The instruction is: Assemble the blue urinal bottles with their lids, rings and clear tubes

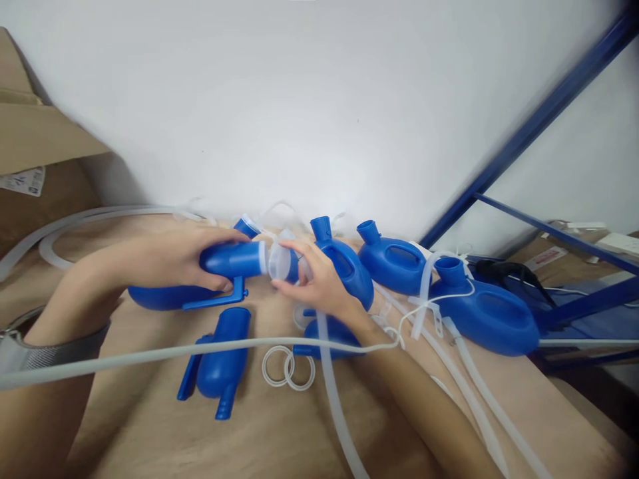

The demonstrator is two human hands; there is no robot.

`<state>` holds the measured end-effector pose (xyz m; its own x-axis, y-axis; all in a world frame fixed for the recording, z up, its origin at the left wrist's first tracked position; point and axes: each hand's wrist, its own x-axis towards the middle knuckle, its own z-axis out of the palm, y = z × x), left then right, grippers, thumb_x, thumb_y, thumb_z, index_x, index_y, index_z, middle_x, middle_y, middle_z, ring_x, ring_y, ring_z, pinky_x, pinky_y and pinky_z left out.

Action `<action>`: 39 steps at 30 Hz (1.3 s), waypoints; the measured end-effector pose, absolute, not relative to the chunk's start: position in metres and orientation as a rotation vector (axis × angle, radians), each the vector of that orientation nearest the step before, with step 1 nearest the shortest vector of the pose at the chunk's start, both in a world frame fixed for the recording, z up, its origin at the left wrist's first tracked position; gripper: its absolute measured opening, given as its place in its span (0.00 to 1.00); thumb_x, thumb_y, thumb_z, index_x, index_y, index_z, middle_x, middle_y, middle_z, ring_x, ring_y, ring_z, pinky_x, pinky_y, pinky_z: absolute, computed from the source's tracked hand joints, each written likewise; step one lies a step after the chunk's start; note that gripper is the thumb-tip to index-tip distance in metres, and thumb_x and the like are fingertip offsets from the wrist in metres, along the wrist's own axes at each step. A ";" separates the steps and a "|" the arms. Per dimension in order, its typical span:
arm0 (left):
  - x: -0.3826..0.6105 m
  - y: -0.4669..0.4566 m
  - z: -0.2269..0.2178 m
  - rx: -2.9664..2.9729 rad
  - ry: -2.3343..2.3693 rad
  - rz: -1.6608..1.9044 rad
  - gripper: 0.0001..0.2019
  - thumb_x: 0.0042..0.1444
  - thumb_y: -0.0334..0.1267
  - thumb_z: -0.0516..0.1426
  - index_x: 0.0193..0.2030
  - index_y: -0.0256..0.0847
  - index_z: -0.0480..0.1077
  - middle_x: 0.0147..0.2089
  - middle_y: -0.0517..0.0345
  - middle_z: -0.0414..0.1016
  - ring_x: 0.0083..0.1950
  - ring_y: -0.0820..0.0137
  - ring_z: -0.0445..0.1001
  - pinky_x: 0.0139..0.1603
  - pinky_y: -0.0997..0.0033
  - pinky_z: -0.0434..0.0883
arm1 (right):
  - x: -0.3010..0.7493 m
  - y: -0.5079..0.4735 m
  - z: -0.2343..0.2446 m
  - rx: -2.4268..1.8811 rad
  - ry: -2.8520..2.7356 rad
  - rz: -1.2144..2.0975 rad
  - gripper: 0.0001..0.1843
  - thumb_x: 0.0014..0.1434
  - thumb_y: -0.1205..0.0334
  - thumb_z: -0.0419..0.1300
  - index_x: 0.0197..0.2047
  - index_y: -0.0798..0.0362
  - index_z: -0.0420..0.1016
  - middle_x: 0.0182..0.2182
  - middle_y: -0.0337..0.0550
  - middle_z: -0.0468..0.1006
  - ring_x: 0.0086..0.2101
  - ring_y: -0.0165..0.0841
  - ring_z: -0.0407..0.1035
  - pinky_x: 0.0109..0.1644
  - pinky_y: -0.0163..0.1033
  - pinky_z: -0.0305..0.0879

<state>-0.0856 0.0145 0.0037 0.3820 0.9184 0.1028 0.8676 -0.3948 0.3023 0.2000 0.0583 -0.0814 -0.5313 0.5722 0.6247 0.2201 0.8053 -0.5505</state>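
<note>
Holds the blue bottle (234, 258) by its neck in the closed left grip (170, 263), just above the bench (279, 426) — level, mouth turned rightward. Pinches the clear cap (282, 263) in the right grip (324, 286), touching that mouth — probably for steady alignment.

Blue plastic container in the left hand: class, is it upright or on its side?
On its side: the blue plastic container lies level in the left hand, neck towards the clear plastic cap in the right hand.
</note>
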 end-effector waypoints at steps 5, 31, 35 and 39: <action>-0.081 0.009 0.010 2.445 1.475 0.480 0.38 0.50 0.61 0.68 0.69 0.57 0.73 0.63 0.56 0.81 0.57 0.49 0.80 0.56 0.59 0.75 | 0.213 0.059 -0.064 -0.428 -2.107 0.480 0.28 0.63 0.48 0.70 0.64 0.43 0.73 0.60 0.46 0.77 0.20 0.21 0.61 0.27 0.37 0.73; -0.042 0.001 0.009 2.652 1.418 0.865 0.31 0.57 0.61 0.65 0.61 0.44 0.73 0.52 0.53 0.81 0.44 0.58 0.79 0.47 0.61 0.74 | 0.228 0.064 -0.042 -0.608 -2.093 0.754 0.38 0.67 0.43 0.65 0.74 0.47 0.65 0.69 0.50 0.71 0.65 0.49 0.70 0.60 0.53 0.79; -0.045 0.003 0.008 2.609 1.485 0.802 0.32 0.57 0.63 0.65 0.62 0.46 0.74 0.54 0.51 0.81 0.46 0.54 0.80 0.48 0.59 0.74 | 0.225 0.066 -0.047 -0.693 -2.102 0.835 0.37 0.66 0.41 0.65 0.73 0.45 0.67 0.70 0.52 0.67 0.62 0.49 0.71 0.51 0.50 0.83; -0.046 0.012 0.002 2.575 1.541 0.648 0.36 0.56 0.66 0.63 0.64 0.45 0.74 0.57 0.47 0.82 0.51 0.48 0.80 0.52 0.55 0.73 | 0.221 0.072 -0.058 -0.832 -2.061 0.809 0.34 0.66 0.37 0.64 0.66 0.49 0.74 0.76 0.55 0.55 0.70 0.49 0.62 0.70 0.57 0.70</action>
<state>-0.0463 0.0120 0.0024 0.4077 0.8562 0.3174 0.8259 -0.4940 0.2719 0.2207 0.0724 -0.0584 -0.5015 0.7648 0.4043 0.2855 0.5875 -0.7572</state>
